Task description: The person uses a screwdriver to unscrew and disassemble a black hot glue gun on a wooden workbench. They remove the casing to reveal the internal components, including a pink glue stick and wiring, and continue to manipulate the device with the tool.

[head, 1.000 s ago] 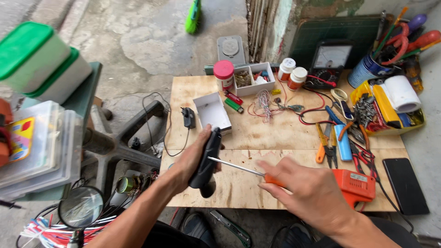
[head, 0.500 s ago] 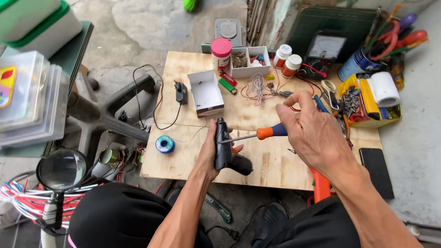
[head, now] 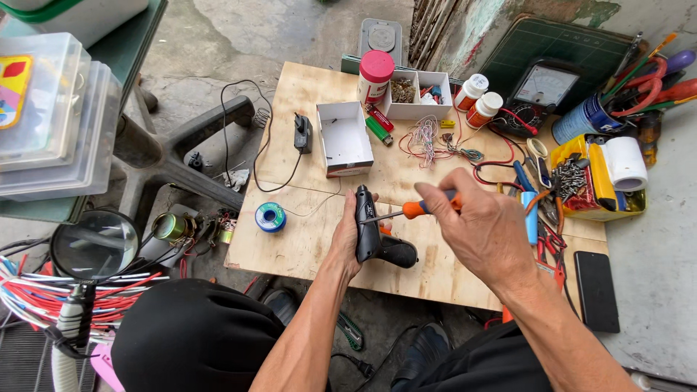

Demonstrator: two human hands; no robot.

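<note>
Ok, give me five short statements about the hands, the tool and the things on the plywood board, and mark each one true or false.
1. The left hand grips a black pistol-shaped plastic tool. True.
2. The right hand holds an orange-handled screwdriver with its tip at the black tool. True.
3. The small white open cardboard box lies on the concrete floor. False: it lies on the plywood board, beyond the hands.
4. The blue spool of solder wire is in the left hand. False: it lies on the board, apart from that hand.
5. A flat black phone lies at the board's right edge. True.
</note>
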